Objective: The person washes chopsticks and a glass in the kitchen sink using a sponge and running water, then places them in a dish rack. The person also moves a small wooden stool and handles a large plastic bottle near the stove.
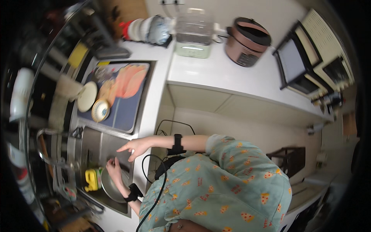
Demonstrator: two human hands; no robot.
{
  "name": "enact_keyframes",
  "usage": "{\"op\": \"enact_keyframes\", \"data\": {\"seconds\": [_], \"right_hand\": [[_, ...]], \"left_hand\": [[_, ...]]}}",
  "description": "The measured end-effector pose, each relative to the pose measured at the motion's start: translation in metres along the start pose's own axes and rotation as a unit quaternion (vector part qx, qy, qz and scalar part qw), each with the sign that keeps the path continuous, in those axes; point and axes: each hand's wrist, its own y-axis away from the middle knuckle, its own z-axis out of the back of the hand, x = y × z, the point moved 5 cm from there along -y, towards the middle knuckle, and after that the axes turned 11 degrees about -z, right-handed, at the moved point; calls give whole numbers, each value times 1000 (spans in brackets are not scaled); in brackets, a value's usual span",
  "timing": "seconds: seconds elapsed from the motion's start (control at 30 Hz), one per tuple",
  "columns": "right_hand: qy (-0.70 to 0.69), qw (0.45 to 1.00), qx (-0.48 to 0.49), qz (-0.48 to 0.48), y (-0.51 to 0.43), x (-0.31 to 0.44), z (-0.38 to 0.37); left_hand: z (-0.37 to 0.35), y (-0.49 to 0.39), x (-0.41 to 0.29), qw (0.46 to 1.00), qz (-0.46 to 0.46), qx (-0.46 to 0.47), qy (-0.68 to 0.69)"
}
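My right hand (140,147) reaches over the sink's near edge with its fingers spread and holds nothing. My left hand (114,171) is bent above a round metal basin (111,188) in the stainless steel sink (105,145). Its fingertips point towards the sink's middle, and whether they pinch anything small is too blurred to tell. Beside the basin, a yellow plastic bottle with a handle (91,179) is in the sink. A metal faucet (43,150) rises at the far side of the sink. Both wrists wear black bands.
Right of the sink, a dark mat (123,113) bears a patterned bowl (101,110), a pale plate (87,97) and pink flat pieces (132,81). A rice cooker (246,43), a light green steamer (193,34) and a cream oven (316,55) stand along the counter. A black cable (165,174) hangs near my body.
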Motion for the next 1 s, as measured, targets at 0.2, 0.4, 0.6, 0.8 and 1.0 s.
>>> {"op": "enact_keyframes", "data": {"seconds": [0.2,0.4,0.6,0.8,1.0], "right_hand": [[-118,967,-220,-58,230,-76,78],[-251,821,-470,-205,475,-190,34],[-270,674,-642,-249,581,-234,-66],[-308,361,-813,-338,594,-250,-162],[-335,133,-851,-382,590,-244,-231]], "left_hand": [[-30,1,-132,989,-99,-47,-101],[-127,18,-316,937,-336,-22,-97],[-245,87,-475,821,-544,148,-92],[-354,211,-577,615,-694,369,-61],[-419,349,-622,269,-790,551,0]]}}
